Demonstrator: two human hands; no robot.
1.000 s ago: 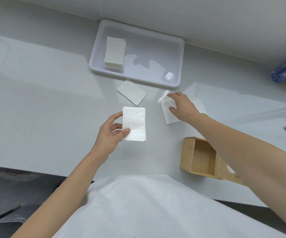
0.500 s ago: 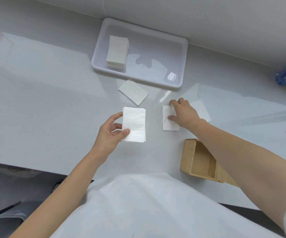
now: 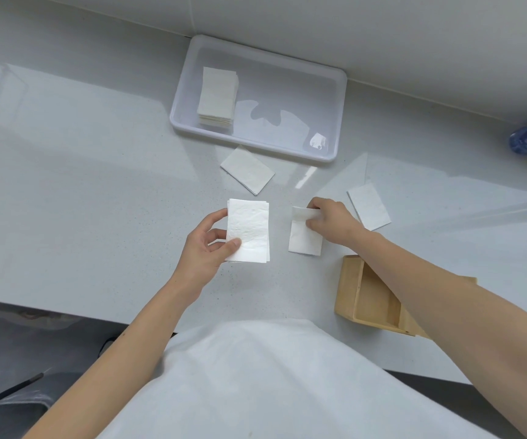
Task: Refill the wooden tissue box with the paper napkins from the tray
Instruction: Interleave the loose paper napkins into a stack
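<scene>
Head camera looks down at your two bare arms over a pale grey countertop (image 3: 81, 191). Your left hand (image 3: 206, 248) is closed on a small stack of white paper napkins (image 3: 249, 231), thumb on top near the lower left corner and fingers curled behind the left edge. Your right hand (image 3: 330, 221) presses on a single napkin (image 3: 303, 239) lying on the counter, its fingers curled and pinching that napkin's top edge, which is folded up; how firm the pinch is cannot be told. Just right of that hand lies another flat napkin (image 3: 369, 206). A further loose napkin (image 3: 247, 170) rests between your hands and the white plastic tray (image 3: 335, 122). Inside the tray, at its left end, sits a stack of napkins (image 3: 217, 96). The wooden tissue box (image 3: 371, 296) stands open near the counter's front edge, partly under your right forearm, with nothing visible in the part that shows.
</scene>
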